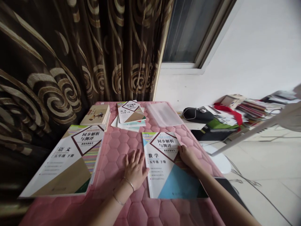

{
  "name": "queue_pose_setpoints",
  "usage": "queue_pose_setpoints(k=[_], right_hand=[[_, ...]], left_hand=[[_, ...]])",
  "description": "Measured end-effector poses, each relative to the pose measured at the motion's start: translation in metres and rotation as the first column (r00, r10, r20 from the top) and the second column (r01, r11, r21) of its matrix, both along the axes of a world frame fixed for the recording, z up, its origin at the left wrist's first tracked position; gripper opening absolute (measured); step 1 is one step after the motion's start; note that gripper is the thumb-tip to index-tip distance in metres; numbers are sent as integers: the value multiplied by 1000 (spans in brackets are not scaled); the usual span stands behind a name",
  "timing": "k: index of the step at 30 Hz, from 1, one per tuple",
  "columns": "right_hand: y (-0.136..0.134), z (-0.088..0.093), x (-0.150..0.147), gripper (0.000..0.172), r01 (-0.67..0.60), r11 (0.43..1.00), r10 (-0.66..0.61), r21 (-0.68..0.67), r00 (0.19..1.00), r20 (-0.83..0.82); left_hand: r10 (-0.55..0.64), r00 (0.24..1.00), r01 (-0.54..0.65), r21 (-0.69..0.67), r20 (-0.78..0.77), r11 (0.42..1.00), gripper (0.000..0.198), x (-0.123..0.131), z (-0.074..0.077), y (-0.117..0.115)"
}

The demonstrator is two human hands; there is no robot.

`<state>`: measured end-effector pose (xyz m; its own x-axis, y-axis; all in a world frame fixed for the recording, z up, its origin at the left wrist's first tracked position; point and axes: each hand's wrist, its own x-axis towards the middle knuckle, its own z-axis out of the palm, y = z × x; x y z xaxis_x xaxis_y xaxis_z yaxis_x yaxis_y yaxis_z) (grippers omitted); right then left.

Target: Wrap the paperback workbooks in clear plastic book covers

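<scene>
Lower centre of frame: blue-and-white maths workbook (168,171) flat on pink quilted tabletop (122,142), cover up. Left hand (134,169) lying palm down, fingers spread and apart, on the quilt just beside the workbook's left edge, thumb touching that edge; two thin bangles at the wrist. Right hand (188,156) resting on the workbook's right edge near the upper corner, fingers loosely bent on the cover, gripping nothing. Left of frame: larger tan-and-white language workbook (68,161) flat, well apart from both hands. Upper centre: small stack of workbooks (130,114), brown book (97,114) to its left, clear plastic sleeve (163,113) to its right. Upper left: dark swirl-patterned curtain (58,62). Right of frame: cluttered pile of books (249,108) beyond the tabletop.
</scene>
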<state>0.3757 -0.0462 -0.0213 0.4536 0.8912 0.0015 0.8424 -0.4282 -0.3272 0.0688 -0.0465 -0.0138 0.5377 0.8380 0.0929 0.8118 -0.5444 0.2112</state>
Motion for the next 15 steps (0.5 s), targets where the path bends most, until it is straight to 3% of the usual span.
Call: queue_pose_setpoints(k=[15], right_hand=[[-9, 8, 10, 30, -17, 1000, 18, -14, 991, 131]], left_hand=[[27, 999, -26, 26, -28, 999, 61, 3, -1, 0]])
